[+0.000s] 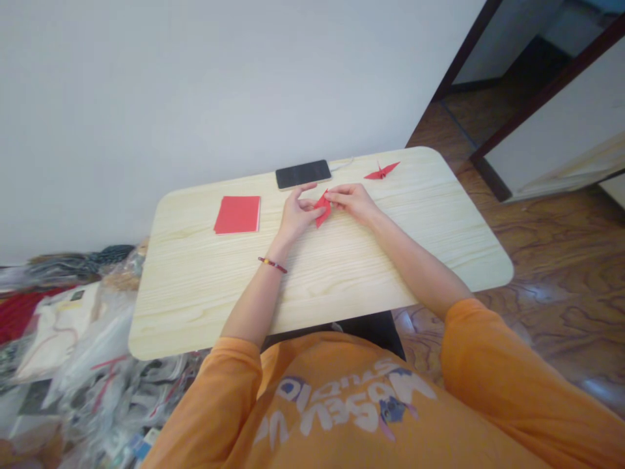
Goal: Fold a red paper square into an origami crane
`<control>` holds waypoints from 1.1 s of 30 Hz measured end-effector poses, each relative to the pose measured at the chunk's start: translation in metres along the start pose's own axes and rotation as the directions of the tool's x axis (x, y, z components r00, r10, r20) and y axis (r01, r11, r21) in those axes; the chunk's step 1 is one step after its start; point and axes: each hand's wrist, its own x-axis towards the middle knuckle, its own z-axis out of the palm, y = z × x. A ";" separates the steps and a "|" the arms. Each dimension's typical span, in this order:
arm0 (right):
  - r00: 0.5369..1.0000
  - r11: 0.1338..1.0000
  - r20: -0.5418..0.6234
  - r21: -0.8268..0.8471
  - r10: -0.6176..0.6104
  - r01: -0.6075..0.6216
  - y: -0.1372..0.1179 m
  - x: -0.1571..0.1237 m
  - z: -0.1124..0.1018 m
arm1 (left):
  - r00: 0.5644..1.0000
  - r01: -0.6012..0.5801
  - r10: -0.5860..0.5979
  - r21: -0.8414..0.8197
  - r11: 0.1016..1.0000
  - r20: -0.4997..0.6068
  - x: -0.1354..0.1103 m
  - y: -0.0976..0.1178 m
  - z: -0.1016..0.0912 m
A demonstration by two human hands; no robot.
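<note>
A small piece of folded red paper (322, 210), pointed at its top and bottom, is held between my hands just above the table (195, 280). My left hand (297, 212) pinches its left side with the thumb, the index finger stretched out beyond it. At the paper's upper right, my right hand (354, 200) grips the edge between thumb and fingertips. A finished red paper crane (382, 171) with spread wings lies to the right, near the back edge. To the left lies a stack of square red paper (237, 215).
Behind my hands, a black smartphone (303, 174) lies by the back edge with a white cable (342, 165) at its right end. The wall (219, 85) stands directly behind the table. Bags and clothes (97, 332) are piled at the left, and wooden floor (547, 260) shows at the right.
</note>
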 end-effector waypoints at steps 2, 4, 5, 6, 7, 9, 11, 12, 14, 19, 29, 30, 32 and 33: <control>1.000 1.000 0.002 0.007 0.007 -0.007 0.000 0.000 0.000 | 1.000 -0.005 0.005 0.006 1.000 -0.022 0.000 0.000 0.001; 1.000 1.000 0.008 0.021 0.007 -0.008 0.000 -0.001 0.001 | 0.999 -0.004 0.005 0.007 1.000 -0.039 0.000 -0.001 0.003; 1.000 1.000 0.010 0.027 0.007 -0.007 0.000 -0.001 0.001 | 0.999 -0.002 0.002 0.006 1.000 -0.043 0.000 -0.001 0.003; 1.000 0.999 0.010 0.032 0.008 -0.008 0.000 -0.001 0.001 | 0.999 0.000 0.000 0.004 1.000 -0.044 0.000 -0.001 0.003; 1.000 0.999 0.007 0.037 0.011 -0.011 0.000 -0.001 0.001 | 0.999 0.001 -0.001 0.001 1.000 -0.042 0.000 -0.001 0.003; 1.000 0.998 -0.008 0.050 0.024 -0.023 0.000 0.000 0.002 | 0.999 0.007 -0.007 -0.004 1.000 -0.033 0.000 0.001 0.003; 0.999 0.996 -0.024 0.074 0.047 -0.045 -0.001 0.000 0.002 | 1.000 0.021 -0.021 -0.006 1.000 -0.019 -0.001 0.002 0.003; 0.998 0.994 -0.028 0.091 0.059 -0.056 -0.001 0.000 0.002 | 1.000 0.028 -0.028 -0.004 1.000 -0.012 -0.001 0.003 0.003; 0.997 0.989 -0.033 0.129 0.072 -0.067 -0.002 0.000 0.001 | 0.999 0.036 -0.036 0.003 0.999 -0.003 -0.001 0.005 0.003; 0.998 0.982 -0.009 0.183 0.056 -0.054 -0.003 0.000 -0.001 | 0.999 0.038 -0.038 0.006 0.999 0.006 -0.001 0.005 0.002; 0.993 0.975 -0.042 0.197 0.114 -0.104 -0.008 0.001 -0.003 | 0.996 0.080 -0.079 -0.018 0.997 0.047 0.000 0.006 -0.001; 0.991 0.975 -0.034 0.189 0.127 -0.119 -0.009 0.000 -0.003 | 0.995 0.086 -0.085 -0.019 0.996 0.045 0.000 0.006 -0.001; 0.992 0.977 0.009 0.168 0.129 -0.128 -0.010 -0.001 -0.003 | 0.995 0.094 -0.092 -0.031 0.995 0.049 0.000 0.005 -0.002; 0.992 0.980 0.037 0.156 0.119 -0.124 -0.010 -0.002 -0.002 | 0.994 0.096 -0.094 -0.038 0.995 0.055 0.000 0.005 -0.002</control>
